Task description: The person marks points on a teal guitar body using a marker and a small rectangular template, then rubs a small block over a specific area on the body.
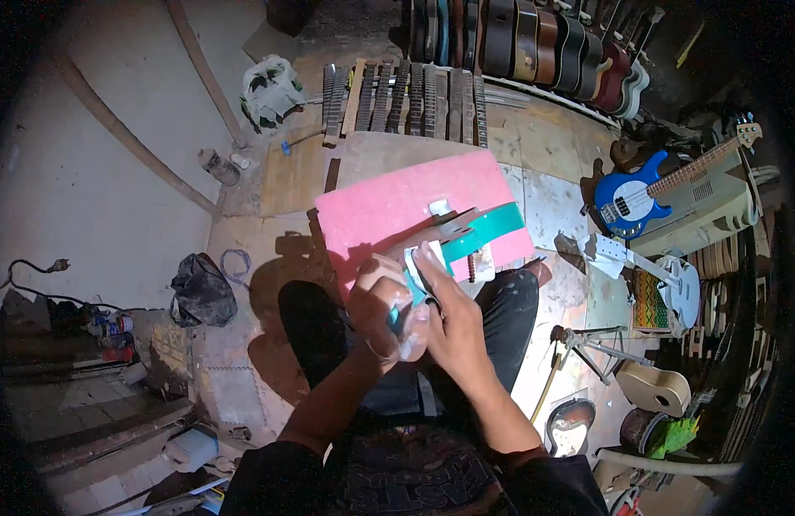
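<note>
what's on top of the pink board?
On the pink board lie a teal guitar neck and a small white piece. The left hand and right hand cover the neck's near end, so what lies beneath them cannot be seen.

Both hands meet over the lap: the left hand [382, 311] and right hand [446, 316] grip a teal guitar part [481, 229] lying on a pink board [397, 206]. Far behind stand fretted necks [406, 96]; a blue bass [631, 199] lies right.
</note>
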Motion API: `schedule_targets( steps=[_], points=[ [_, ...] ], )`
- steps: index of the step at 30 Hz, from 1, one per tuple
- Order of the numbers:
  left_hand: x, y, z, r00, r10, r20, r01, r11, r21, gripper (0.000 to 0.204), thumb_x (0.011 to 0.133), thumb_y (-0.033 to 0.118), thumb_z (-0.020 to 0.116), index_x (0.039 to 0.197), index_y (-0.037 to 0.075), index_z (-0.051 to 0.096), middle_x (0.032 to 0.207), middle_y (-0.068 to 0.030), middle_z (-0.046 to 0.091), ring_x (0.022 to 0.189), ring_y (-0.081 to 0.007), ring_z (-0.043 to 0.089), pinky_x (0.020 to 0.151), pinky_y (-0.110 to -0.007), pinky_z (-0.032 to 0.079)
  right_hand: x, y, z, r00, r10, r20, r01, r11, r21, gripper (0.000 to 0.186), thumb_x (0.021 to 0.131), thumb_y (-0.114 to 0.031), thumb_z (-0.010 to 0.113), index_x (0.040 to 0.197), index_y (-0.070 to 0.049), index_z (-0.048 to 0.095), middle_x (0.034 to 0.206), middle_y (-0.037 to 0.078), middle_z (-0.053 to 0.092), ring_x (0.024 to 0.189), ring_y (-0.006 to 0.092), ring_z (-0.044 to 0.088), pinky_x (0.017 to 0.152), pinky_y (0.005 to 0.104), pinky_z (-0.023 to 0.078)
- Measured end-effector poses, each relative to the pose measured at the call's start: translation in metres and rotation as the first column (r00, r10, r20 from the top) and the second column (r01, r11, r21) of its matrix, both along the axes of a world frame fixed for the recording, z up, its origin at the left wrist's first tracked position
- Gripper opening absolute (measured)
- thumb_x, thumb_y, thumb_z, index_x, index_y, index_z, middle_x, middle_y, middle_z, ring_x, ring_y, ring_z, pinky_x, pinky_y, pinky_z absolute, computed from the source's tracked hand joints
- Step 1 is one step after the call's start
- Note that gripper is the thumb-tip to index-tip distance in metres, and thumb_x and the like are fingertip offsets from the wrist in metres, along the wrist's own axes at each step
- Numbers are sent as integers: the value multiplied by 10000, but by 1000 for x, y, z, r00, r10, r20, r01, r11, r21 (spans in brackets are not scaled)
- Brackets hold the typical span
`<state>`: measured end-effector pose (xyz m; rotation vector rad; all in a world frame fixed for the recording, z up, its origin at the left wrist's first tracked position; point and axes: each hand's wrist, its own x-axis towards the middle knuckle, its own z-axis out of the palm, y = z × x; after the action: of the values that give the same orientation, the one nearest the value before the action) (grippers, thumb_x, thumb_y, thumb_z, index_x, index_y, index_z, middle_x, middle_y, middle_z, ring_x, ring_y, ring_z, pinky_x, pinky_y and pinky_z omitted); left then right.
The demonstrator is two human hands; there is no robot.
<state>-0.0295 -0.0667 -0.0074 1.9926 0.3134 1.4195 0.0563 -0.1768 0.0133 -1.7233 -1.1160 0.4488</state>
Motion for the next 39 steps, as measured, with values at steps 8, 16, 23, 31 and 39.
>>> schedule_targets(
  steps=[8, 16, 23, 31, 39],
  points=[
    [-4, 2, -2, 999, -45, -8, 45, 997, -70, 382, 948, 360, 635, 950, -13, 553, 928, -146, 569, 828, -265, 576, 737, -379, 452, 2, -3, -9, 1000, 7, 2, -7, 1000, -27, 653, 833, 96, 490, 1471, -41, 500, 1496, 249, 500, 1348, 429, 511, 1120, 454, 450],
    [3, 11, -19, 982, -125, 141, 132, 990, -42, 318, 896, 264, 690, 1038, 19, 544, 940, -126, 573, 833, -238, 572, 757, -371, 459, -4, -3, -2, 1000, 8, -5, -8, 999, -50, 636, 834, 99, 492, 1456, -34, 506, 1490, 264, 498, 1335, 437, 515, 1097, 453, 470],
    [-14, 5, -8, 990, -127, 55, 137, 948, -287, 311, 970, 211, 617, 1182, 10, 512, 1043, -122, 581, 908, -239, 578, 769, -379, 465, -14, -12, -3, 999, -1, 48, 0, 1000, 5, 642, 839, 93, 502, 1467, -35, 485, 1494, 264, 489, 1320, 432, 526, 1092, 462, 476],
    [0, 9, -7, 966, -96, 239, 150, 964, -219, 232, 857, 89, 625, 1049, 11, 518, 952, -146, 532, 814, -256, 512, 702, -399, 471, -19, -14, -4, 1000, -7, 27, 6, 1000, 28, 644, 834, 91, 510, 1463, -49, 500, 1490, 241, 504, 1311, 433, 527, 1074, 463, 485],
    [15, 31, -22, 911, -125, 392, 163, 985, -65, 213, 864, 185, 638, 814, 13, 523, 826, -124, 534, 762, -260, 536, 655, -366, 453, -21, -12, -7, 999, 21, -45, -18, 998, 67, 603, 846, 57, 495, 1443, -23, 511, 1478, 265, 506, 1330, 432, 516, 1109, 456, 453]
  ],
)
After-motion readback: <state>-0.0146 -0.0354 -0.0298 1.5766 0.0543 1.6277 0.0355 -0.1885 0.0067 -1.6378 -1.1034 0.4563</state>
